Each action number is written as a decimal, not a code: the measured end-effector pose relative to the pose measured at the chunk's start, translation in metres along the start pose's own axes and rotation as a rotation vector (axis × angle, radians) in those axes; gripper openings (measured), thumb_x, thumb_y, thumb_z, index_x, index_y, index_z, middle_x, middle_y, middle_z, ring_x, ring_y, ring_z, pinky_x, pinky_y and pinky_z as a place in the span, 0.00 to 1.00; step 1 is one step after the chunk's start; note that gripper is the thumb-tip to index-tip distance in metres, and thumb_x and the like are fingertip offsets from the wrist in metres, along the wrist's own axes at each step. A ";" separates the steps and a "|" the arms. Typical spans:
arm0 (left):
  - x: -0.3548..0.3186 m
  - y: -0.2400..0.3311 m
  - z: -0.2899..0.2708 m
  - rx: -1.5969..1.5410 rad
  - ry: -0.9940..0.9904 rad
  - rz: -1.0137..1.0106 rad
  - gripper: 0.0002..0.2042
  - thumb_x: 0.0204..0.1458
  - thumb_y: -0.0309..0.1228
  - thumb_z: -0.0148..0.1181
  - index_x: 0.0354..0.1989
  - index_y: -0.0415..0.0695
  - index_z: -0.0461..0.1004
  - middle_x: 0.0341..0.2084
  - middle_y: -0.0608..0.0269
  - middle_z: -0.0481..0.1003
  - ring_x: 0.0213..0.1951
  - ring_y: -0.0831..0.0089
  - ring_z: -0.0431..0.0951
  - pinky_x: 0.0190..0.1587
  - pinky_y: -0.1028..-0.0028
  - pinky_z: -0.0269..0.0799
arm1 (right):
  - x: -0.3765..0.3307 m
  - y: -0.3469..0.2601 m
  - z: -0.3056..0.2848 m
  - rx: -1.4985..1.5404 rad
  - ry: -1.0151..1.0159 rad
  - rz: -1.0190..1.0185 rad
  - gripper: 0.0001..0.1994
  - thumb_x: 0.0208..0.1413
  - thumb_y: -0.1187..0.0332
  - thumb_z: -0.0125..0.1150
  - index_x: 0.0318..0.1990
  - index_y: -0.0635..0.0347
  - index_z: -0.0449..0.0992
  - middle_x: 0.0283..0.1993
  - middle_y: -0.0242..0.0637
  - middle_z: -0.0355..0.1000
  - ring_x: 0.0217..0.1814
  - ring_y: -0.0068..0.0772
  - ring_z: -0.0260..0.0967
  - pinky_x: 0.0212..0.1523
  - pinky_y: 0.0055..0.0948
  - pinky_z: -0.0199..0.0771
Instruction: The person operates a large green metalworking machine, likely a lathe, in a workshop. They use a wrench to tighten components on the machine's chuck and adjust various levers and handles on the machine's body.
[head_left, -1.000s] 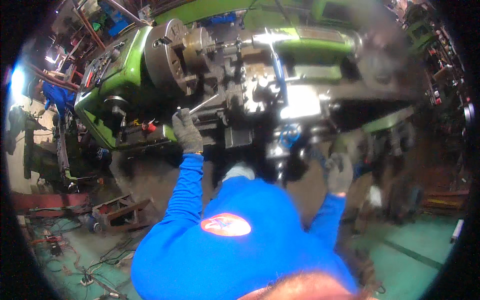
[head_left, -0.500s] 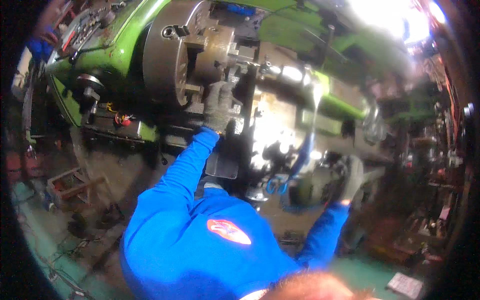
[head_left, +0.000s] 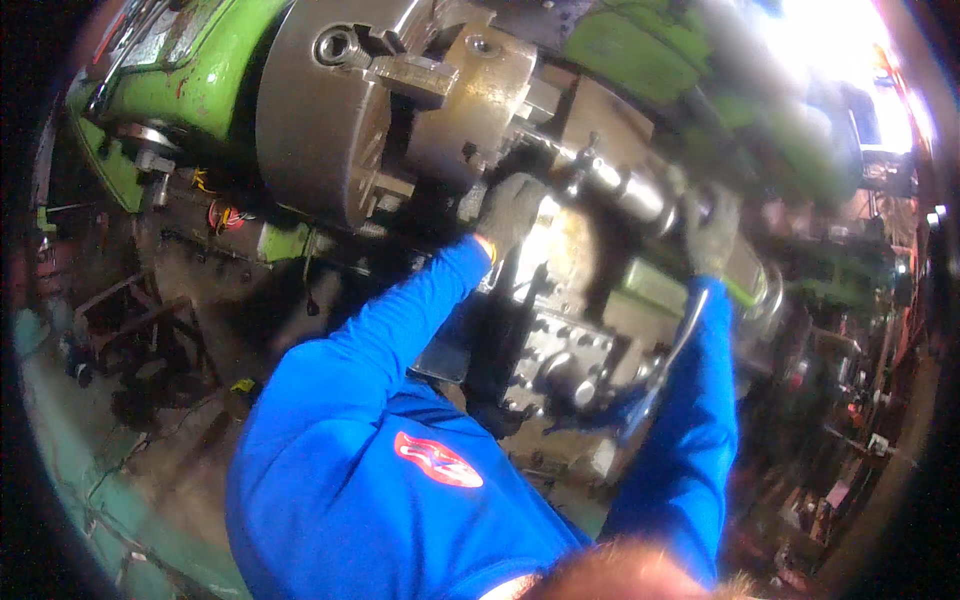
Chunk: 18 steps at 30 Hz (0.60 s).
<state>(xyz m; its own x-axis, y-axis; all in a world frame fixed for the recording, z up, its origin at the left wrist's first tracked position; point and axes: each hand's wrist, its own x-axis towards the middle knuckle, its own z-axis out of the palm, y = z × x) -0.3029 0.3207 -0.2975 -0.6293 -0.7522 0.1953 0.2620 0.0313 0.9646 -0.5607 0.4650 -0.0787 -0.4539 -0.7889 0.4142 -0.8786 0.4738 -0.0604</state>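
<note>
A large steel lathe chuck (head_left: 315, 110) holds a thick round metal workpiece (head_left: 480, 75) between its jaws. To the right, a shiny tool shaft (head_left: 605, 178) points at the workpiece in line with it. My left hand (head_left: 512, 210), in a grey glove, is bent over the near side of the shaft, beside the lathe carriage (head_left: 560, 255); its fingertips are hidden. Farther right, my gloved right hand (head_left: 712, 228) is against the green tailstock (head_left: 745, 265), at the shaft's rear end. Blur hides how its fingers lie there.
The green headstock (head_left: 185, 100) rises at the left. A metal block with several bolts (head_left: 565, 360) sits on the carriage, near my right forearm. A bent pipe (head_left: 690, 325) and a dark frame (head_left: 130, 320) on the floor are also around me.
My left hand has moved right, away from below the workpiece to the carriage. My right hand has risen from the lower right to the tailstock. The view has shifted closer to the chuck.
</note>
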 end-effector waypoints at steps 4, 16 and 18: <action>0.028 -0.023 -0.007 -0.169 -0.116 -0.434 0.08 0.66 0.33 0.50 0.42 0.45 0.75 0.37 0.58 0.75 0.39 0.67 0.78 0.41 0.68 0.75 | 0.007 -0.028 0.006 -0.079 -0.079 0.131 0.27 0.65 0.46 0.57 0.54 0.62 0.78 0.55 0.53 0.75 0.61 0.58 0.70 0.65 0.49 0.67; 0.064 0.019 -0.014 -0.725 -0.167 -0.810 0.11 0.68 0.28 0.42 0.48 0.44 0.73 0.26 0.63 0.72 0.18 0.81 0.65 0.13 0.81 0.55 | 0.008 -0.015 0.012 -0.108 -0.117 0.069 0.25 0.67 0.47 0.51 0.49 0.61 0.81 0.50 0.53 0.78 0.55 0.59 0.71 0.59 0.53 0.68; 0.071 0.033 -0.010 -0.801 -0.111 -0.874 0.11 0.68 0.29 0.41 0.47 0.45 0.73 0.26 0.63 0.71 0.18 0.79 0.66 0.12 0.81 0.54 | 0.005 -0.008 0.017 -0.146 -0.064 0.044 0.24 0.67 0.47 0.51 0.49 0.60 0.81 0.50 0.53 0.78 0.55 0.59 0.71 0.58 0.53 0.68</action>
<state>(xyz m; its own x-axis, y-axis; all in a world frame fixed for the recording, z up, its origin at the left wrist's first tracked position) -0.3314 0.2621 -0.2533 -0.8713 -0.2517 -0.4213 0.0700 -0.9134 0.4009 -0.5589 0.4507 -0.0920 -0.5041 -0.7875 0.3546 -0.8290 0.5564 0.0573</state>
